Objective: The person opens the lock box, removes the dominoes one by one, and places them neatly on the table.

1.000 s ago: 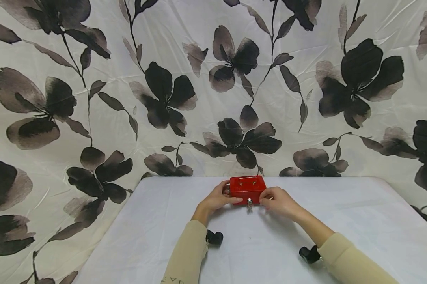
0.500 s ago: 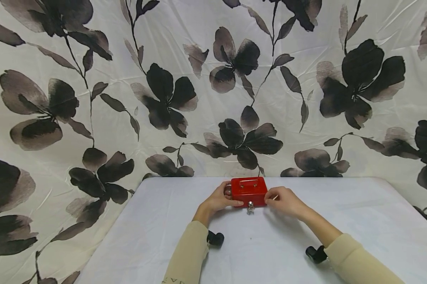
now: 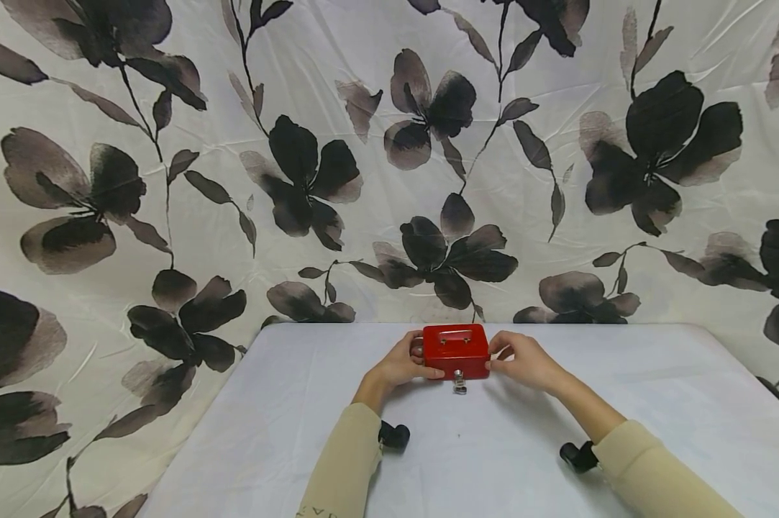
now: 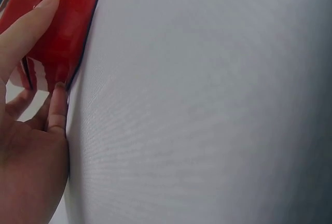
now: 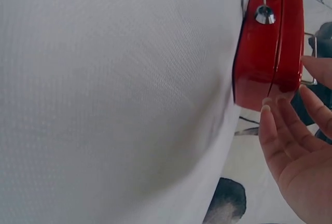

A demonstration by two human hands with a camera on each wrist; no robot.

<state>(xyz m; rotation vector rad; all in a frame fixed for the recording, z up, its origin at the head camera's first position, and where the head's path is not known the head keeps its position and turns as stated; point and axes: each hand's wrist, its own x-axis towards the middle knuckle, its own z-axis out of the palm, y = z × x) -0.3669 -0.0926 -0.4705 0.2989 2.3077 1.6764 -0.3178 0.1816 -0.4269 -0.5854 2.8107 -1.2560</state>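
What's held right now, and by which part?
The red cash box, by its left end: the left hand has its thumb on the front and fingers at the side. The right hand is at the right end; grip unclear.

Before you spreads a white table (image 3: 260,424), its far corners rounded; beyond its far, left and right edges you see a pale cloth (image 3: 372,187) printed with dark flowers (image 3: 424,242) and leaves (image 3: 209,188).

Bright, even light glints on the red box (image 3: 457,352) and leaves soft shadows across the white table (image 3: 480,460).
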